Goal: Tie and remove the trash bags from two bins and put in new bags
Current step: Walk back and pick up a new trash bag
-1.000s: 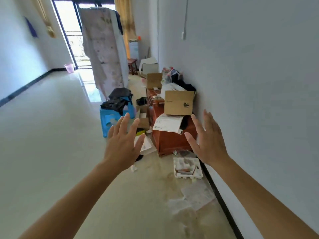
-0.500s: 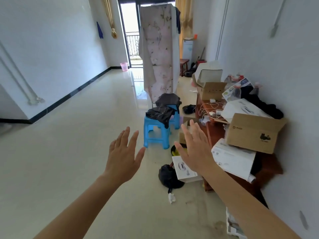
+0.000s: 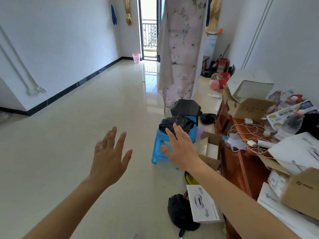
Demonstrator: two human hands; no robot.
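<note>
both bare hands are reaching forward over the glossy pale tiled floor (image 3: 72, 135), palms down and fingers spread, grasping nothing. the left hand (image 3: 110, 157) is hovering over bare floor; the right hand (image 3: 181, 149) is hanging in front of a small blue plastic stool (image 3: 161, 145), its fingertips (image 3: 175, 125) overlapping in view the crumpled black plastic trash bags (image 3: 177, 124) that are lying on the stool's seat. whether the fingers are touching the bags cannot be told. behind it a second stool is carrying another dark bundle (image 3: 185, 107), just in front of a tall pink flowered cloth (image 3: 179, 49) hanging to the floor.

a small pink plastic waste bin (image 3: 136, 58) is standing far down the room, beside the open balcony doorway and well apart from both hands. a tied black plastic bag (image 3: 181, 213) is sitting on the floor near the camera, under the right forearm, touching a white printed product box (image 3: 203, 204). along the right wall a reddish-brown wooden cabinet (image 3: 240, 163) is holding brown cardboard boxes (image 3: 248, 107) and tangled white cables (image 3: 250, 133). another black bag (image 3: 208, 118) is lying on the floor between the stools and the cabinet.
</note>
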